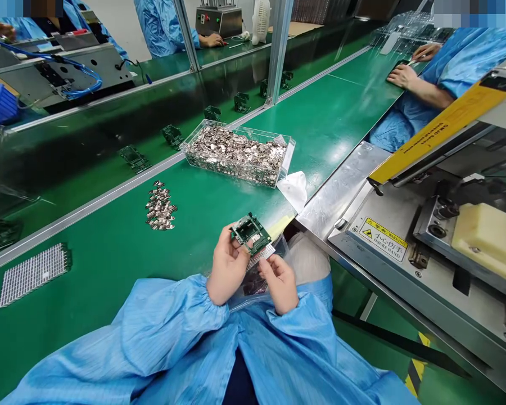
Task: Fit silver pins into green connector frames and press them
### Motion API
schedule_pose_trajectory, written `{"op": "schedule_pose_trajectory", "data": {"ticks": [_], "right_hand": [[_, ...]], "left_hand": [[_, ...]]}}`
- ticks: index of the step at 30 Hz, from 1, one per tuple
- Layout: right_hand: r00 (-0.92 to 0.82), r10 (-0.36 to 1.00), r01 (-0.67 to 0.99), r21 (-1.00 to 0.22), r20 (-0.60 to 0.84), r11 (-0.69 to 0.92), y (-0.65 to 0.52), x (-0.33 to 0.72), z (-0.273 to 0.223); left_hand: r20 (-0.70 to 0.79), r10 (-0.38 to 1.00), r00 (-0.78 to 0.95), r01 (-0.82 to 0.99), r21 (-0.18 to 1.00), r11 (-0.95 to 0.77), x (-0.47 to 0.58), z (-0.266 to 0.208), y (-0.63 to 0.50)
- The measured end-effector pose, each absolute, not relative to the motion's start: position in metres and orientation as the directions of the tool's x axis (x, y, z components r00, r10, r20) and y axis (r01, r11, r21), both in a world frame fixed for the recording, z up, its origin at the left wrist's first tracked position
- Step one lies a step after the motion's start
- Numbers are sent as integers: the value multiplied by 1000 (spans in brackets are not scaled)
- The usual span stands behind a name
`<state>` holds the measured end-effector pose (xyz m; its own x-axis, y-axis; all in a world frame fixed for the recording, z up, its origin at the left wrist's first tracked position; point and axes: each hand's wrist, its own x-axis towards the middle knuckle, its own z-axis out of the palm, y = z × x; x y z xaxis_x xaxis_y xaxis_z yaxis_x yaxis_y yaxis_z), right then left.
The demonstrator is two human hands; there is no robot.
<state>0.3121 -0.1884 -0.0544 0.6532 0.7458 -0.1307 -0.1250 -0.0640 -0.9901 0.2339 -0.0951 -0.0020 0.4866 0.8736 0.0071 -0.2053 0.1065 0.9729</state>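
My left hand (229, 267) is closed around a green circuit board (261, 242) with a square frame-like opening, held above my lap by the table's front edge. The left thumb lies over its near side. My right hand (281, 286) pinches the edge of a small white strip with fine rows (266, 253), just under the board's near corner. The left part of the strip is hidden by the board and fingers. A clear plastic bag (253, 288) with dark contents lies below the hands, partly covered by them.
A clear bin (284, 163) full of small metal parts stands ahead, with a loose pile of metal parts (160, 208) to its left. A white-gridded sheet (34, 274) lies far left. Several boards (135, 159) line the far strip. A machine (405, 225) stands right; a co-worker's hands (405, 75) are beyond.
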Motion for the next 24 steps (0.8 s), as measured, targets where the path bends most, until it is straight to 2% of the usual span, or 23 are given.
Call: {"op": "schedule_pose_trajectory", "data": {"ticks": [7,13,19,24], "right_hand": [[724,689,15,-998,-31,-60,-180,305,-67],[652,758,152,-983,24,-99,-185,308,-82],[423,900,250,-941,-104,-227,-194,332,-89],[410,899,292,-911,-156,-291,-210,350,-55]], "left_hand": [[80,886,456,-178,984,2,239,-10,-97],[111,885,453,-180,983,-32,240,-8,-97],[76,880,469,-213,977,29,239,-8,-97],[24,846,532,-254,958,133,235,-8,-101]]}}
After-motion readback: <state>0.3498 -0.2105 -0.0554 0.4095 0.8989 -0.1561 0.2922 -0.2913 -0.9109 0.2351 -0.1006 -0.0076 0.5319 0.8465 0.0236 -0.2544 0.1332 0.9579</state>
